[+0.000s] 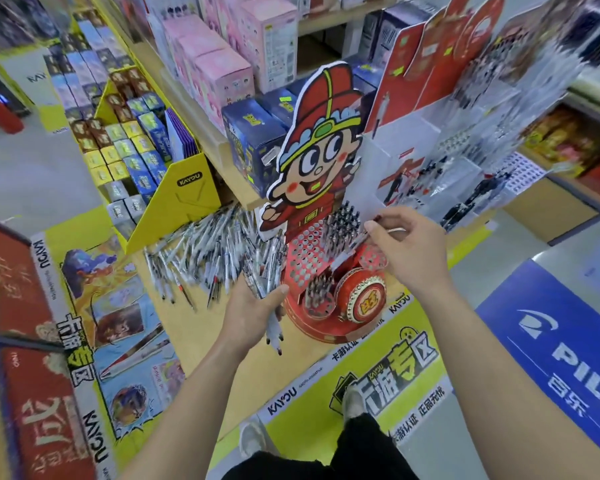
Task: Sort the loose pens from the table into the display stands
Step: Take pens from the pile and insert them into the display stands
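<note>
left hand grips white plastic pen bundle, right hand pinches one white pen over red perforated cardboard stand; tilted entry could miss the hole.

Palm and thumb of the left hand cover most of the bundle of pens; how many it holds cannot be counted. The pen pinched in the right hand is a grey smear, its tip lost against the red stand. The loose pens mid-frame blur together. The blue sign runs off the right edge.
</note>
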Demonstrator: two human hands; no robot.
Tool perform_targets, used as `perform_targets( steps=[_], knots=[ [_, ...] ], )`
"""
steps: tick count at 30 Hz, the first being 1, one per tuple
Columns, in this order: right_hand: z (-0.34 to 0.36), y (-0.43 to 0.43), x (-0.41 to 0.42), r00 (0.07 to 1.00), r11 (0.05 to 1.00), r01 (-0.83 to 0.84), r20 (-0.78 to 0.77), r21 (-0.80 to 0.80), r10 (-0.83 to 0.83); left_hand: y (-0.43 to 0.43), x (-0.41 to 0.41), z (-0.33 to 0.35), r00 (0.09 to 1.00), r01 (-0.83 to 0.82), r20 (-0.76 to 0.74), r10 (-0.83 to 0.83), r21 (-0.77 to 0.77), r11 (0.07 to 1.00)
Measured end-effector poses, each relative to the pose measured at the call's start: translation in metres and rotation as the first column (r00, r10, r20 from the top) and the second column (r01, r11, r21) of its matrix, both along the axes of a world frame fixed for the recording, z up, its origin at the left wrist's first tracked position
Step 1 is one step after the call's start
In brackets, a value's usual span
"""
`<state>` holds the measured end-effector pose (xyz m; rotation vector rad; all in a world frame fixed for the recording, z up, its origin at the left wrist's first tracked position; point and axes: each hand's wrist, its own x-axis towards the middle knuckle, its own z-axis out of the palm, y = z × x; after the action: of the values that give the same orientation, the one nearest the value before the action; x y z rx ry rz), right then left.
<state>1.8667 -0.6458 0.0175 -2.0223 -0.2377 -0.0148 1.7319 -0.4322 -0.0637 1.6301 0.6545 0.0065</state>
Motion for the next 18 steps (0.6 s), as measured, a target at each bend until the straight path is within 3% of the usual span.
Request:
perform_targets(
  steps=[10,15,18],
  knots=[
    [-0.013,0.02,0.074,0.917,0.915,-0.393,0.041,-0.095,0.398,-0.05,0.023,0.001,0.95,-0.31,0.034,0.309,0.019,0.95],
    [-0.015,0.036,0.089,0.875,0.879,-0.459,0.105,-0.13,0.473,-0.062,0.024,0.006,0.916,-0.395,0.07,0.396,-0.024,0.918],
    [-0.021,0.044,0.09,0.843,0.838,-0.488,0.117,-0.244,0.525,-0.057,0.023,0.0,0.917,-0.391,0.082,0.392,-0.026,0.92]
  ],
)
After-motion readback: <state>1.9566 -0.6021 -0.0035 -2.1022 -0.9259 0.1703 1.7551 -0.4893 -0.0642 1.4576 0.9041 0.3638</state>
